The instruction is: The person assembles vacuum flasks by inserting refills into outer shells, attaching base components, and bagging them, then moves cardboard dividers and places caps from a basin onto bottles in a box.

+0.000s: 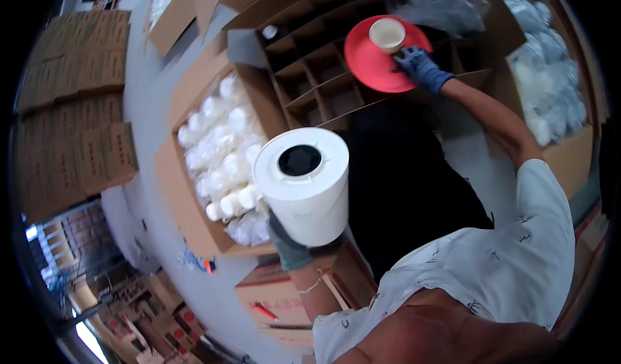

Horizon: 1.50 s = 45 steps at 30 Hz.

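Note:
My left hand [289,246], in a grey-green glove, supports a white tapered cylinder [304,199] from below and the side. A round black opening sits in the middle of its top. My right hand [422,67], in a blue glove, is over a round red tray [365,56], fingers bent beside a cream cup [387,35] standing on it. Small dark bits show by those fingertips; whether they are pinched I cannot make out. Under the red tray is a large carton with cardboard dividers [323,63].
An open carton [171,199] of bagged white parts [223,144] stands left of the cylinder. Clear plastic bags [440,1] lie on the divided carton. More bagged parts [550,79] fill a box at right. Stacked cartons [74,99] stand far left; a closed carton [284,286] is below.

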Available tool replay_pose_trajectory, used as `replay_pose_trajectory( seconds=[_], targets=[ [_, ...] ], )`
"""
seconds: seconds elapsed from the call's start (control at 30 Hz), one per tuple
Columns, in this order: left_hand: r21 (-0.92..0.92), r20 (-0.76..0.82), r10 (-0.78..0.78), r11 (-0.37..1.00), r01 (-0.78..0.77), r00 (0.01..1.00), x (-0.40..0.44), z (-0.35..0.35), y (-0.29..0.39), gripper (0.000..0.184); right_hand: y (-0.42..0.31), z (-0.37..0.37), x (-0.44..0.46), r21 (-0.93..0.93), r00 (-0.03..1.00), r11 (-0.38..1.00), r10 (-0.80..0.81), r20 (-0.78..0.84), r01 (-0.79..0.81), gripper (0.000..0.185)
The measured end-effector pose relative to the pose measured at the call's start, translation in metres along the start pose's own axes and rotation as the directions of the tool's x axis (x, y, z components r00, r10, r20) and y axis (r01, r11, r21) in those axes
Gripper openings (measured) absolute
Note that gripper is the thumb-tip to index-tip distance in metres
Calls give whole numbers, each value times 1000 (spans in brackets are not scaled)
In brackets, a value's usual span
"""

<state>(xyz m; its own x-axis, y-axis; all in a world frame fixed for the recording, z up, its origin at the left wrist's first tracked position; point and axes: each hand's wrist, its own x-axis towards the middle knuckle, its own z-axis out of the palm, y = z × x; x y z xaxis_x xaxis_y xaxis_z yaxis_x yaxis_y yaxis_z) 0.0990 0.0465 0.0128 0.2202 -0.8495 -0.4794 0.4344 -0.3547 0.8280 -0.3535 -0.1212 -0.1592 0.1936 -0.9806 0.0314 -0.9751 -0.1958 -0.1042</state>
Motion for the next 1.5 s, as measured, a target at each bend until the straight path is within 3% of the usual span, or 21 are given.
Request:
replay_pose_trajectory(
  seconds=[0.03,0.07,0.13,0.27,0.37,0.43,0.5,0.53,0.57,0.63,0.77,0.83,0.9,0.97,1.03,1.1,1.17,1.23,1.3,1.33,1.5],
  targets=[
    [-184,25,-93,978,96,995,-1,-6,-1,43,-1,3,2,-151,1000,988,-10,24,14,35],
    [360,123,127,919,-163,984,6,-30,-10,40,1,20,10,-146,998,988,-50,28,54,34],
    [650,238,193,697,-303,952,5,-26,-9,34,1,35,26,-166,986,978,-108,124,128,32],
    [444,235,98,874,-196,967,8,-16,-4,35,-7,-9,25,323,991,945,13,135,-56,50],
    [308,233,52,943,-125,971,15,-16,-3,36,-63,-59,5,973,991,216,80,-106,87,50],
    [390,199,48,913,-124,979,10,10,9,35,-113,-145,-23,833,876,356,71,-477,424,43],
    [194,166,-54,981,21,985,12,38,16,32,-141,-201,-44,755,768,141,-95,-634,641,38],
    [88,160,-105,992,91,982,12,47,18,31,-156,-233,-50,623,662,227,-205,-721,749,36],
    [414,245,37,900,-139,969,12,47,20,30,-168,-256,-54,464,543,292,-324,-775,836,34],
    [632,352,220,661,-404,910,14,46,17,28,-190,-248,-58,700,645,-2,-385,-660,714,32],
    [415,141,577,703,-578,804,-14,77,9,30,-187,-241,-75,783,789,118,-179,-588,610,35],
    [609,336,708,340,-716,621,-55,109,34,32,-181,-210,-70,954,967,-243,-142,-214,175,41],
    [549,293,790,323,-771,539,-58,113,20,33,-174,-213,-62,913,985,-408,-166,-51,-22,40],
    [480,366,808,261,-837,462,-62,113,14,33,-176,-221,-65,956,988,-262,-52,-148,130,39],
    [503,337,745,373,-780,575,-66,113,17,32,-176,-228,-71,978,981,-78,-17,-194,192,38],
    [580,386,637,395,-712,668,-58,95,25,32,-171,-225,-74,913,980,-375,-45,-194,163,42],
    [272,219,337,880,-389,916,-46,85,24,29,-156,-224,-74,822,957,-536,-83,-278,192,43],
    [297,213,189,922,-247,959,-28,65,14,39,-132,-228,-75,906,893,-377,-314,-322,194,39],
    [212,250,85,967,-140,965,-18,59,14,39,-129,-248,-77,813,772,163,-460,-438,559,34],
    [171,271,31,982,-80,962,-15,60,15,38,-130,-249,-75,730,709,216,-520,-476,648,32],
    [580,506,223,626,-520,833,6,59,28,39,-136,-252,-70,545,527,233,-704,-477,805,30]
  ],
)
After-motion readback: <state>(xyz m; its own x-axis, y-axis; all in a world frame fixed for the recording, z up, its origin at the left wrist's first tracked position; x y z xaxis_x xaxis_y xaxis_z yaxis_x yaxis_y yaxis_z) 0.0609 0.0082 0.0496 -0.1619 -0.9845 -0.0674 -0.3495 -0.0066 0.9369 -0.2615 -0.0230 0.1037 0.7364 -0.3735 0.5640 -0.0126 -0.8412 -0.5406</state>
